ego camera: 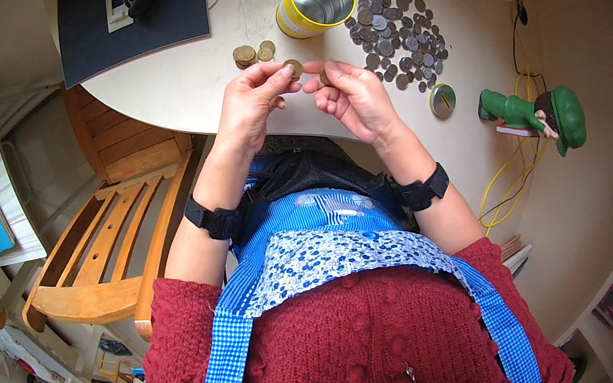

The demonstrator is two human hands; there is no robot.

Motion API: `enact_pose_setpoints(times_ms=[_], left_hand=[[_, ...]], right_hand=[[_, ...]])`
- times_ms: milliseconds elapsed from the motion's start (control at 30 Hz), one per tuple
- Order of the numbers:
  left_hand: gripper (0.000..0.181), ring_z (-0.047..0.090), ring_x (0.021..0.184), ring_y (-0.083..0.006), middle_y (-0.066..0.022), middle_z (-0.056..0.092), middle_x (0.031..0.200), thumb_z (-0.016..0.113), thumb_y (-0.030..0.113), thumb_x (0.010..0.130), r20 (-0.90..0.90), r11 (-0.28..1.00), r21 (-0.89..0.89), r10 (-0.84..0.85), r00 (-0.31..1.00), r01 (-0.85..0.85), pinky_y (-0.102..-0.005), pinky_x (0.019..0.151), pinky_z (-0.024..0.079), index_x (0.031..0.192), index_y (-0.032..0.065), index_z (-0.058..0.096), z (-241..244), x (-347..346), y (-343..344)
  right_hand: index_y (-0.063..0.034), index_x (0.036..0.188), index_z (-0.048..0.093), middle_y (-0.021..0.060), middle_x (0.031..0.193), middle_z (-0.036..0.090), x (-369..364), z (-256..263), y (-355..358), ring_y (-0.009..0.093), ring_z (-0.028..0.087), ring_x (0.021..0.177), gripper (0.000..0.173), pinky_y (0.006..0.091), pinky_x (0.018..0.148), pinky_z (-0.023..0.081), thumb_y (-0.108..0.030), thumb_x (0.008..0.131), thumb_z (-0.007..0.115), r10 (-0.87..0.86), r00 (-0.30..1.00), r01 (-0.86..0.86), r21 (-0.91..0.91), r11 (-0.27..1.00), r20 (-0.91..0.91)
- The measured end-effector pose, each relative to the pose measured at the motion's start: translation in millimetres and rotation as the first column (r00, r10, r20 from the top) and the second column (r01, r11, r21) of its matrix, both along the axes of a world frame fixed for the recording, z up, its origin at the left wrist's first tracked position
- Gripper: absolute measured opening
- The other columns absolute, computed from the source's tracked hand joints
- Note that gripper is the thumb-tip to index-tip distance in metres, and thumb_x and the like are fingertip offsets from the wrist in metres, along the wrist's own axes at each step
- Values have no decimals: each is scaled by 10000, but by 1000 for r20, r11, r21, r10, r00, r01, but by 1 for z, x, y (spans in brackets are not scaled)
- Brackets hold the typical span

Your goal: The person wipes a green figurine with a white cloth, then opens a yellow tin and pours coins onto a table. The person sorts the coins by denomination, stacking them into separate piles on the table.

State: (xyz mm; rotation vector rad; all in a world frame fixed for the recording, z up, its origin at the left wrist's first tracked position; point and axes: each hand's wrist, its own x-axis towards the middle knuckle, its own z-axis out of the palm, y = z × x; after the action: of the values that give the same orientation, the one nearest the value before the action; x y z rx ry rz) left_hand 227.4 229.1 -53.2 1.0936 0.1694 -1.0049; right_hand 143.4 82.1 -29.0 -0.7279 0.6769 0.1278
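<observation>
Between thumb and fingers, my left hand [255,97] holds a gold-coloured coin [294,67]. My right hand [354,94] pinches another brownish coin [325,78], partly covered by its fingers. The two hands are close together above the table's near edge. Just beyond my left hand lie several gold-coloured coins [245,54], some of them overlapping. A yellow-rimmed metal tin [315,2] stands open behind both hands, its bare metal inside showing. To its right, many silver-coloured coins [409,41] are spread in a loose heap. A round slotted lid [442,101] lies nearer me, right of my right hand.
A dark mat [147,22] covers the table's [153,89] far left, with a pale plate-like object [118,3] on it. At the right are a green-clad figurine [533,114] and yellow cables [490,202]. A wooden chair [113,244] stands at the left.
</observation>
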Motion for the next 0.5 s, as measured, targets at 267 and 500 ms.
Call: enact_pose_setpoints(times_ms=[267, 500], left_hand=[[161, 581, 713, -89, -47, 628, 805, 645, 127, 803, 209, 978, 205, -2, 978, -42, -197, 610, 437, 914, 16, 611, -2, 4, 1], [140, 594, 697, -196, -98, 600, 795, 616, 55, 781, 841, 879, 438, -327, 431, -189, -274, 637, 472, 912, 12, 641, -8, 11, -3]], right_hand=[[-8, 957, 518, 94, 791, 613, -11, -3, -4, 123, 593, 571, 224, 193, 500, 461, -222, 891, 529, 89, 989, -105, -131, 986, -120], [-41, 949, 572, 34, 777, 607, -22, -9, -9, 72, 554, 596, 221, 175, 524, 428, -242, 859, 586, 16, 988, -44, -179, 983, -153]])
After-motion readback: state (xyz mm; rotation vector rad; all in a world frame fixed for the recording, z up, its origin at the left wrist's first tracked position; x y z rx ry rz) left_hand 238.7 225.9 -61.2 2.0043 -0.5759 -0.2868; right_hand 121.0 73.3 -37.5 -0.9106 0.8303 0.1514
